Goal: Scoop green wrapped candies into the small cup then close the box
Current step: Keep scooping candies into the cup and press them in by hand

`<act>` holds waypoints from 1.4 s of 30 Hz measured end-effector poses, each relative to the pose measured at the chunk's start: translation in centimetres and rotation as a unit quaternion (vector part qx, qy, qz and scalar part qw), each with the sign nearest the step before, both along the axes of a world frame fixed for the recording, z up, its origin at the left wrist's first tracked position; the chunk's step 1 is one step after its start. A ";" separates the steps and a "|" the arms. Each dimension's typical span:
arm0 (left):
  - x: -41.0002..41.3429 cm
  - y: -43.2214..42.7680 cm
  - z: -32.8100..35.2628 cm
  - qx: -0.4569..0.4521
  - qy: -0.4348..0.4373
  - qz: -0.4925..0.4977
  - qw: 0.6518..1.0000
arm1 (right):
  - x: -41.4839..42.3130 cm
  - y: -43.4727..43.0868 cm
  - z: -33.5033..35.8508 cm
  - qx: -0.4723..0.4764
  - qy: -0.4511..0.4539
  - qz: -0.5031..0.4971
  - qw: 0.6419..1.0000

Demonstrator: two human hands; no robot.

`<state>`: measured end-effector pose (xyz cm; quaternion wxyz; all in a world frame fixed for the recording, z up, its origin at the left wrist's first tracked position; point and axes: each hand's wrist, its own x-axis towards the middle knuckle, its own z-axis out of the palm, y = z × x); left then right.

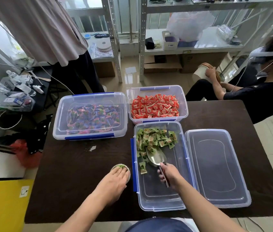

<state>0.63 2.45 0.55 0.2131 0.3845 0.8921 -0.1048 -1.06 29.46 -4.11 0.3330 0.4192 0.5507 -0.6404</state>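
An open clear box [182,173] with blue clips stands on the dark table in front of me, with green wrapped candies [155,138] heaped at its far end. My right hand [170,175] is inside the box, gripping the handle of a metal scoop [156,157] whose bowl points at the heap. The box's clear lid [216,166] lies flat just to the right. Left of the box sits the small cup [127,167] with green candies showing in it. My left hand [114,183] rests over the cup, fingers around its rim.
A lidded box of blue and pink candies [90,114] stands at the back left of the table [75,173]. An open box of red candies [155,106] stands behind the green one. One person stands at the far left, another sits at the right. Metal shelves stand beyond.
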 end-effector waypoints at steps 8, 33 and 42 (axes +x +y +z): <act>2.6 -0.3 0.1 0.118 0.011 0.109 0.987 | -2.1 -2.2 -1.7 0.101 0.034 0.003 0.994; 5.8 -0.1 0.7 0.290 0.029 0.371 0.882 | 3.3 4.5 4.6 0.140 0.213 0.134 0.958; 4.1 0.0 -1.6 0.389 -0.095 0.538 0.742 | 4.1 2.1 10.5 0.121 0.259 0.243 0.927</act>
